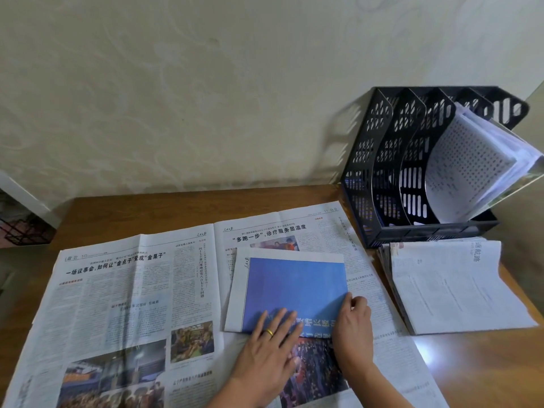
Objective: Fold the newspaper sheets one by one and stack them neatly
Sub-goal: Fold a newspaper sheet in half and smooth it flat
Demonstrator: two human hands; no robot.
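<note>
Two hands work on one folded sheet (294,287), the blue-faced one that lies on the right half of an open newspaper spread (132,304) on the desk (485,363). From the left, the spread reaches from the desk's left edge to past the middle. The left hand (269,346) lies flat, its fingers (279,318) straight and pressing the near edge of the blue sheet; it wears a ring. The right hand (353,325) is just beside it, fingers curled at the sheet's near right corner, seemingly pinching it. I judge the step to be creasing or squaring this fold. To do it well, the flat palm should hold the layers so they do not slip on the paper beneath, while the other hand lines up the corners before the crease is pressed from the middle outward. Then the sheet can go squarely onto the pile (447,290) of folded papers at the right, in front of the black file rack (382,160).

Counted: one open spread, one sheet being folded, one pile whose layers I cannot count, one rack with four slots showing, papers in the rightmost
</note>
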